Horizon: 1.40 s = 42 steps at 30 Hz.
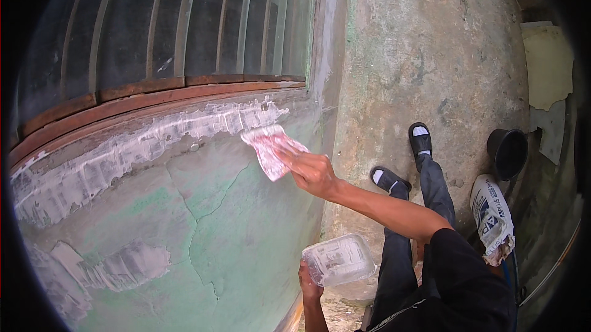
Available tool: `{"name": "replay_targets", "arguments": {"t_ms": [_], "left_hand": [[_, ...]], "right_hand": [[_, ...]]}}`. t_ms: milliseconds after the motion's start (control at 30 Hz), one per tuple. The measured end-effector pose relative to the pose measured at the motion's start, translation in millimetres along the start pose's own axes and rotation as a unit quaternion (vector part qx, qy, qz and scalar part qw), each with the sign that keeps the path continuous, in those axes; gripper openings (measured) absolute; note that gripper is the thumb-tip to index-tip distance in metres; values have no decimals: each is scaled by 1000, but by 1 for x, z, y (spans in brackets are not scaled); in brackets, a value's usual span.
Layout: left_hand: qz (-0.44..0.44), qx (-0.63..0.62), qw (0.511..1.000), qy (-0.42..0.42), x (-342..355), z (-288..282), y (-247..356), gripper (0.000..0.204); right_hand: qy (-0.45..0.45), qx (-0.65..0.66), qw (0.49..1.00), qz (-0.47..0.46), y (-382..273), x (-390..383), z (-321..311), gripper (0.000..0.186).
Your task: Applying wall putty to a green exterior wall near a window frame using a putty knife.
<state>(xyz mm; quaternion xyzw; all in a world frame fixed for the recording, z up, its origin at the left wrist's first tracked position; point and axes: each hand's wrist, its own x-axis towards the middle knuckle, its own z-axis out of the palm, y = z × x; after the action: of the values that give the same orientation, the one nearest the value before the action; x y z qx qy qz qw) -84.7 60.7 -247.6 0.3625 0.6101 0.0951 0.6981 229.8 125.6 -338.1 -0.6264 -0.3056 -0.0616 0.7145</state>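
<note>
My right hand reaches across to the wall, its fingers closed on a thin, flat putty spreader, pinkish and smeared with white. The spreader's upper edge is at the wall, close to the right end of a rough band of whitish putty below the window frame. Lower down, my left hand grips a clear plastic tub by its side. White residue coats the inside of the tub. The hand's fingers are partly hidden by it.
The green wall is cracked, with another putty patch at lower left. A barred window with a reddish-brown sill is above. Along the concrete floor's right side are a black bucket and a white sack.
</note>
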Motion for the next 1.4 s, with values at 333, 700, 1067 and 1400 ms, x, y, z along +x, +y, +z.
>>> {"name": "replay_targets", "arguments": {"t_ms": [333,700,1067,1400], "left_hand": [[12,-3,1000,7,-9,-7,-3,52],[8,15,1000,-4,-7,-15,-5,50],[-3,12,1000,-5,-4,-27,-5,50],[3,24,1000,-4,-4,-22,-8,51]], "right_hand": [[-51,-21,998,16,-25,28,23,72],[13,-24,1000,2,-31,46,13,64],[-13,-12,1000,14,-15,-7,2,61],[-5,-62,993,96,71,-9,27,65]]}}
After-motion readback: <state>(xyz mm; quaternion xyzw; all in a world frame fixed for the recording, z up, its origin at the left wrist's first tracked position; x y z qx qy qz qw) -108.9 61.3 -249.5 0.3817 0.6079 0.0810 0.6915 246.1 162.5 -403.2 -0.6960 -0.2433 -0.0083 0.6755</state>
